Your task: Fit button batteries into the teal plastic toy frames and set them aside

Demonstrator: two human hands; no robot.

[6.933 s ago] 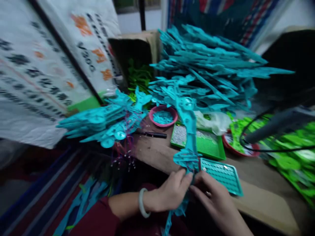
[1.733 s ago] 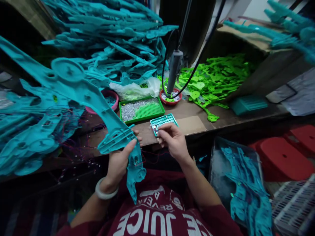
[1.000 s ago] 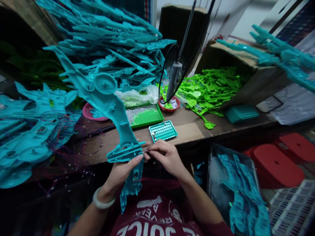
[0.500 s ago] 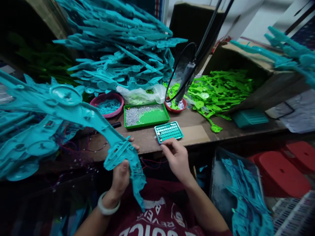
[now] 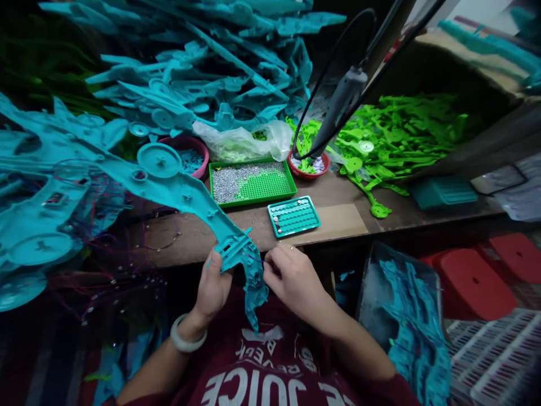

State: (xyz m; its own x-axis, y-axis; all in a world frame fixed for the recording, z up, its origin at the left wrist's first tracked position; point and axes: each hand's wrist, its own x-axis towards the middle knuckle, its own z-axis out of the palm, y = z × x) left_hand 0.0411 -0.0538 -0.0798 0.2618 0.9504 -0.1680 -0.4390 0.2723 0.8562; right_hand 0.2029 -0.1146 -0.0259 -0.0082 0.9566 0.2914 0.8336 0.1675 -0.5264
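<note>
A long turquoise plastic shell (image 5: 200, 203), shaped like half of a toy gun, reaches from the left towards my body with its ribbed inner side up. My left hand (image 5: 212, 290) is closed round it near the grip end, thumb on top. Beside that grip, my right hand (image 5: 298, 282) has its fingers pinched together on a thin dark wire (image 5: 258, 260) that runs to the shell. The fingertips are partly hidden. Just beyond the right hand lies a small teal tray (image 5: 296, 218) with rows of slots and a few small round pieces.
A green tray (image 5: 270, 189) of small metal pieces sits behind, between a pink bowl (image 5: 202, 151) and a red bowl (image 5: 310, 173). A corded screwdriver (image 5: 340, 107) hangs above. Turquoise shells (image 5: 190, 73) and green parts (image 5: 389, 141) are heaped around; red stools (image 5: 473, 282) stand right.
My right hand has moved from the small teal tray's edge to the shell's grip, where a wire now shows at its fingers. The shell has shifted right and turned slightly in my left hand.
</note>
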